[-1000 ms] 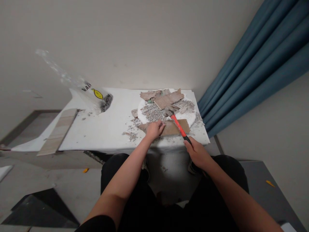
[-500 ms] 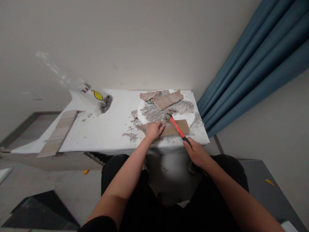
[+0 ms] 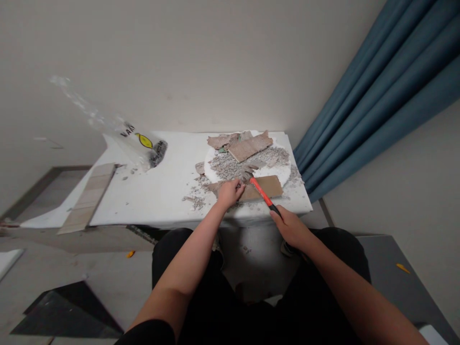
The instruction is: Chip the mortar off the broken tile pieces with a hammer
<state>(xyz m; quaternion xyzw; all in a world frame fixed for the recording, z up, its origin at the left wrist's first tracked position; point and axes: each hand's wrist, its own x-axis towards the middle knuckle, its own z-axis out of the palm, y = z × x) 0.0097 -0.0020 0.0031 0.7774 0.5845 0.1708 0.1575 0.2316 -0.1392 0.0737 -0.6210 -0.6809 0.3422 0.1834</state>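
Note:
My right hand is wrapped round the black grip of a hammer with a red handle. The hammer's head sits beside my left fingertips, over the edge of a flat brown board. Closed in a pinch, my left hand is at the board's left part; whatever its fingers hold is too small to make out. Behind lies a heap of grey crumbled bits on a white round sheet. Rough broken slabs lie across the back of the heap.
A clear plastic bag with dark bits in its end lies left on the white-covered table. A wood-look strip crosses the table's left end. Loose crumbs are scattered by the sheet. A blue curtain hangs at right.
The hammer and my right hand have shifted slightly left, bringing the head nearer my left fingers. My left hand stays almost in place. The view has moved a little.

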